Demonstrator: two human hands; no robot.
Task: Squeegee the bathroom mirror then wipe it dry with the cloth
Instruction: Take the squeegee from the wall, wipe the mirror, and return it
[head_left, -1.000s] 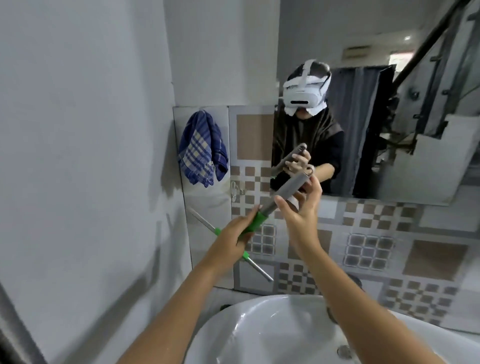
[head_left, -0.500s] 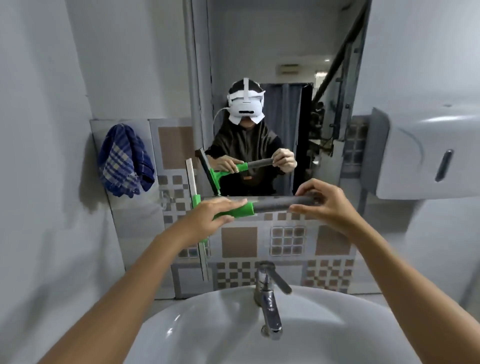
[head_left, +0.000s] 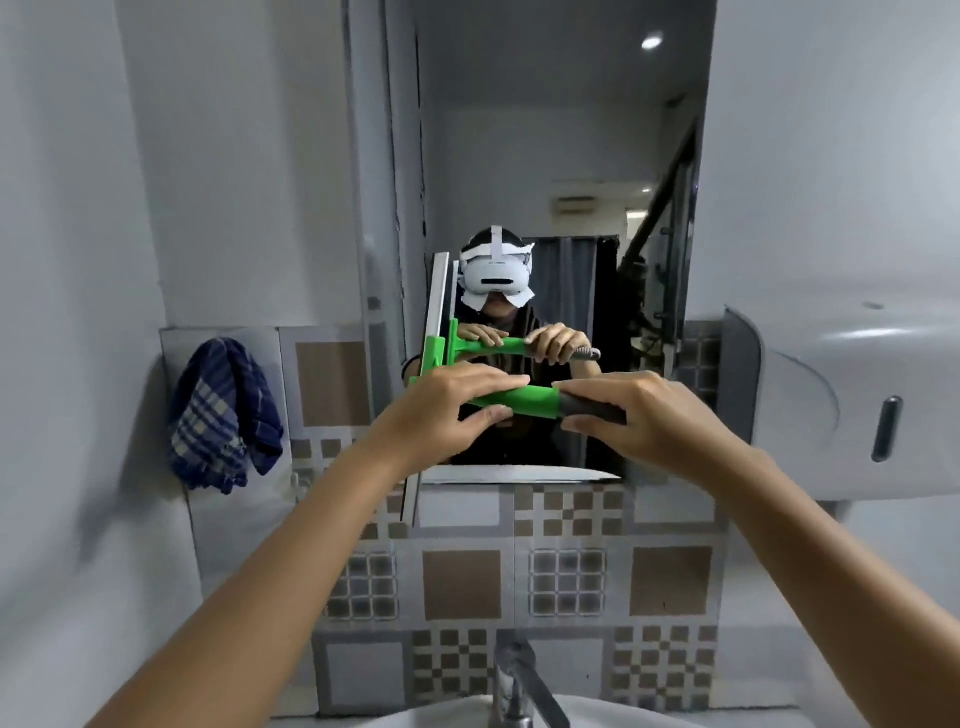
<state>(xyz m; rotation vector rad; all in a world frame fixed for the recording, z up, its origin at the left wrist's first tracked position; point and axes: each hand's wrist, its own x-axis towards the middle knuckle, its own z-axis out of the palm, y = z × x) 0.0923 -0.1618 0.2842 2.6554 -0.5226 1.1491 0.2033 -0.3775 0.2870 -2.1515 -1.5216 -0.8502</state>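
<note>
- Both hands are up in front of the mirror (head_left: 561, 156), sharing one squeegee (head_left: 524, 400) held crosswise.
- The left hand (head_left: 441, 415) is curled around the green part of the handle, thumb under and fingers over the top.
- The right hand (head_left: 639, 415) is closed on the dark grey grip end, right next to the left one.
- The squeegee's blade stands pretty much upright just past the left hand, along the mirror's left side; can't honestly tell if the rubber is touching the glass.
- The mirror is a tall narrow panel straight ahead of the hands, and its reflection shows the same two-handed grip.
- The cloth (head_left: 223, 415), blue plaid, hangs bunched on the wall well off to the left of the left hand, nobody touching it.
- Below the hands there's a wall of brown and grey patterned tiles (head_left: 566, 577), then a chrome faucet (head_left: 519, 686) and the white rim of the sink (head_left: 441, 719) at the bottom.
- Off to the right of the right hand, a grey wall dispenser (head_left: 852, 400) sticks out.
- The rest of the walls are plain pale grey.
</note>
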